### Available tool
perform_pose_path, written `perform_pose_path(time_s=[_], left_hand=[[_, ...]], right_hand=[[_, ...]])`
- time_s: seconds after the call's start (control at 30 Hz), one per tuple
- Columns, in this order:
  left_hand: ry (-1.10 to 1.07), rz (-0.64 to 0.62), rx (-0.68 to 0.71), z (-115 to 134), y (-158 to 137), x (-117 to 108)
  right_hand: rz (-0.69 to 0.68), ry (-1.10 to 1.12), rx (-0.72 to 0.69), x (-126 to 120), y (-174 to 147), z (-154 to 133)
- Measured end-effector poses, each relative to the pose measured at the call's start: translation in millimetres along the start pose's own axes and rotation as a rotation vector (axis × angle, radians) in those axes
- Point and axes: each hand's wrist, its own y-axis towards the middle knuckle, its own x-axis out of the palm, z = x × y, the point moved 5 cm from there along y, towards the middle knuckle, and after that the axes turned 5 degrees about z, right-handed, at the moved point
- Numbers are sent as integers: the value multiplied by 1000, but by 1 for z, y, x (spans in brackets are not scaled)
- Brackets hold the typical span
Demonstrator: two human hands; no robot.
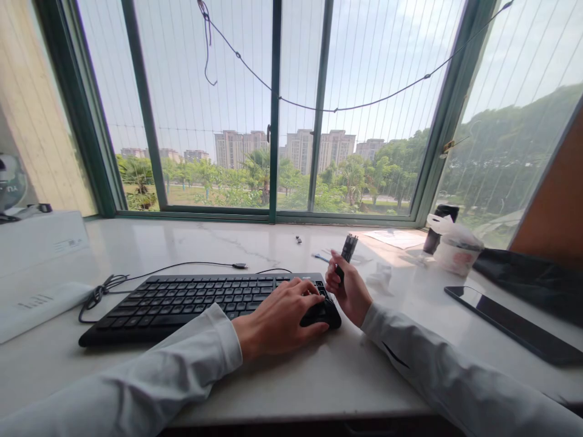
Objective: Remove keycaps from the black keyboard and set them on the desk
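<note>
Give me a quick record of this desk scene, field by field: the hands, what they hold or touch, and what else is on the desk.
Setting: pale desk at a large window
Left hand: resting on the right end of the black keyboard
Right hand: holding a small dark tool upright, beside the keyboard
Keyboard cable: unplugged, plug lying on the desk
Right side: dark phone lying flat, white tub, dark cup, papers
Left side: white boxes

I see two bare hands, the left hand (279,315) and the right hand (350,290), each emerging from a long white fabric sleeve (150,379) with a plain cuff; the right sleeve shows one dark slit.
</note>
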Motion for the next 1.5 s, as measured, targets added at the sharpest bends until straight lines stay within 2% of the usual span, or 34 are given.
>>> perform_pose_path(time_s=[0.4,0.7,1.1,1.3,1.5], left_hand=[[-1,6,-1,-1,0,0],[25,31,16,2,0,-4],[-6,29,17,0,-2,-4],[3,33,23,1,-1,-4],[20,74,-63,-4,4,-2]], right_hand=[[54,14,50,1,-6,-2],[5,21,48,8,-14,-7],[-4,6,179,6,-16,-1],[-34,2,61,7,-12,5],[10,-177,-158,10,-12,2]])
